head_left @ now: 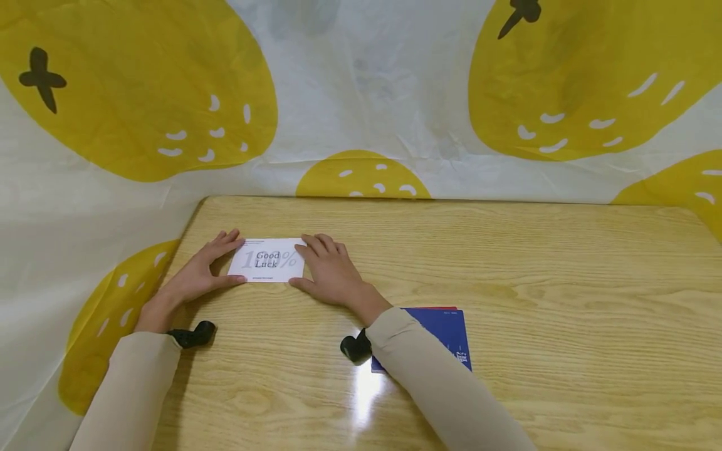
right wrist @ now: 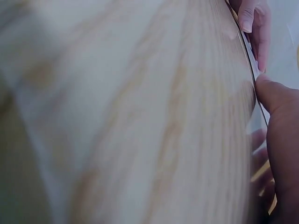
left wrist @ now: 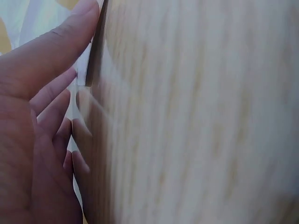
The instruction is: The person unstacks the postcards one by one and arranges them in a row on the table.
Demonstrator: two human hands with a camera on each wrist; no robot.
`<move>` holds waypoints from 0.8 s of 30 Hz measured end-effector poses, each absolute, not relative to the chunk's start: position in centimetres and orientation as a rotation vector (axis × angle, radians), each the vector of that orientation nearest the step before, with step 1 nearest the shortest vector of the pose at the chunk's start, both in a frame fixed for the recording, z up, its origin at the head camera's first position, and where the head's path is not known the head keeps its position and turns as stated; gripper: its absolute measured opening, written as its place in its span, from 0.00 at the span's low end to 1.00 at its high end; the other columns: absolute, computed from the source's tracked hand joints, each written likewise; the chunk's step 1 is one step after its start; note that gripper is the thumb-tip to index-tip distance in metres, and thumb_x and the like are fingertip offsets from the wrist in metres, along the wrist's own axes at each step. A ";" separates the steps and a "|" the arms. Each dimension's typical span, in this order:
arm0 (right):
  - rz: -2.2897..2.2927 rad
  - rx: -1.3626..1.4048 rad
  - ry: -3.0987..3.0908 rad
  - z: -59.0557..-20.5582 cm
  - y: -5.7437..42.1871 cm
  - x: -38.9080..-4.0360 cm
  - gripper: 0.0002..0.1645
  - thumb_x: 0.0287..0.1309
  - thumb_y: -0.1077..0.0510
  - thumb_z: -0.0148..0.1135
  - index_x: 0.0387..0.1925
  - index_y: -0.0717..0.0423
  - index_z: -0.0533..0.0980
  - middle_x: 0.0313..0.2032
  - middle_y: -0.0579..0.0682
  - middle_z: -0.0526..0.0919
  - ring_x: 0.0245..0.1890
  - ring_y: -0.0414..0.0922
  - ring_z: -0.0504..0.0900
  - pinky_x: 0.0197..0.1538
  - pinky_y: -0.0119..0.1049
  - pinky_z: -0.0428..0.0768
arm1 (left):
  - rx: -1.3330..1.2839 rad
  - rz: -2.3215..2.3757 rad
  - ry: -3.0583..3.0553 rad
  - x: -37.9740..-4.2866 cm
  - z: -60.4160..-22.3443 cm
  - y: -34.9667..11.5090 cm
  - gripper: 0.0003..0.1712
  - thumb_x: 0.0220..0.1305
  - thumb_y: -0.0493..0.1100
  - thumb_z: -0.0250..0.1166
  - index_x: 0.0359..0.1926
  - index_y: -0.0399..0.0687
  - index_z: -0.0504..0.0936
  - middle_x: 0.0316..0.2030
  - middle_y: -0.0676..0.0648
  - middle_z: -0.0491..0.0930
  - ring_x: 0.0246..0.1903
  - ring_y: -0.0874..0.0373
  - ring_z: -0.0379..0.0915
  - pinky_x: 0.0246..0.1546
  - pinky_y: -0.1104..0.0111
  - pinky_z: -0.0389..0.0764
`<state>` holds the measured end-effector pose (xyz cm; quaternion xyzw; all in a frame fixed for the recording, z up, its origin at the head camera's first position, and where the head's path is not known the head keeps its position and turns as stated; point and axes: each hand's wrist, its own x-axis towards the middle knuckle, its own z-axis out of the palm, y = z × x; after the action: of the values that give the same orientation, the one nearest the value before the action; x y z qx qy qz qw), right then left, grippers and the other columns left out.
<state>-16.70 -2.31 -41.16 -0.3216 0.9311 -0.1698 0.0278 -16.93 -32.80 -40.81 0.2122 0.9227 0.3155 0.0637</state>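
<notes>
A white card (head_left: 266, 269) printed "Good Luck" over a grey "100%" lies flat at the left of the wooden table, between both hands. My left hand (head_left: 197, 270) holds its left end, thumb at the near corner and forefinger at the far corner. At the right end, my right hand (head_left: 334, 274) holds the card likewise, thumb near and fingertips over the far corner. The left wrist view shows the thumb (left wrist: 56, 44) against the card's edge, other fingers stretched out behind. In the right wrist view, the thumb (right wrist: 275, 93) touches the card's edge.
A blue book (head_left: 445, 329) with a red edge showing beneath lies partly under the right forearm. The wooden table (head_left: 564, 282) stretches to the right. A white curtain (head_left: 372, 81) with yellow fruit shapes hangs behind and on the left. Each wrist wears a small black camera (head_left: 355, 347).
</notes>
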 end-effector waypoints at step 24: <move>-0.960 -0.981 2.769 -37.4 4.1 -14.8 0.40 0.62 0.37 0.57 0.69 0.50 0.62 0.66 0.50 0.65 0.65 0.51 0.55 0.61 0.56 0.59 | 0.751 1.147 2.967 -15.6 -38.9 -26.9 0.45 0.46 0.40 0.77 0.66 0.40 0.68 0.68 0.44 0.63 0.67 0.45 0.54 0.65 0.51 0.54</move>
<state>-14.84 4.07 -37.42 -0.3173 0.8957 -0.3105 0.0256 -15.62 -26.85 -38.93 0.2293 0.9060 0.3502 -0.0632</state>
